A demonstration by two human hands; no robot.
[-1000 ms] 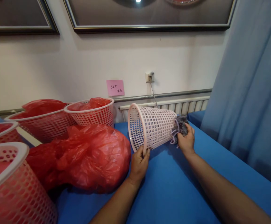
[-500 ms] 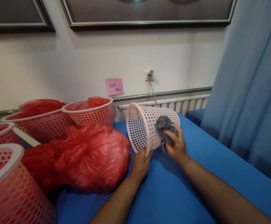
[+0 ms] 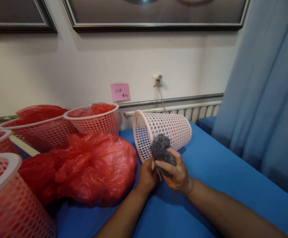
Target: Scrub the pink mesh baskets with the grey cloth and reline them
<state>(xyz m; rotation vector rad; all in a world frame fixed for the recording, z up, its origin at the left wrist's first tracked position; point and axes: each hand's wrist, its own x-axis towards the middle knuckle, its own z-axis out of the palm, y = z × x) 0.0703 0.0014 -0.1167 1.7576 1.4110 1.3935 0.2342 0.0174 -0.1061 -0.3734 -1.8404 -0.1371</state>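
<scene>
A pale pink perforated plastic wastebasket (image 3: 173,127) lies on its side on the blue-covered surface (image 3: 208,165), its mouth turned left. My left hand (image 3: 147,175) is closed on the lower part of its rim; the fingertips are partly hidden. In my right hand (image 3: 177,172) is a fuzzy dark grey cloth (image 3: 162,150), with the fingers wrapped round it. The cloth covers part of the basket's side near the rim, close beside my left hand.
A bulging red plastic bag (image 3: 101,168) lies just left of my left hand. Several pink baskets lined with red bags, one a front basket (image 3: 17,205), stand at the left. Behind are a radiator (image 3: 201,110) and a wall socket (image 3: 157,81); a blue curtain (image 3: 263,99) hangs right.
My right hand has moved the cloth left and down along the basket's side, from its middle toward the rim. The left hand keeps its hold on the rim.
</scene>
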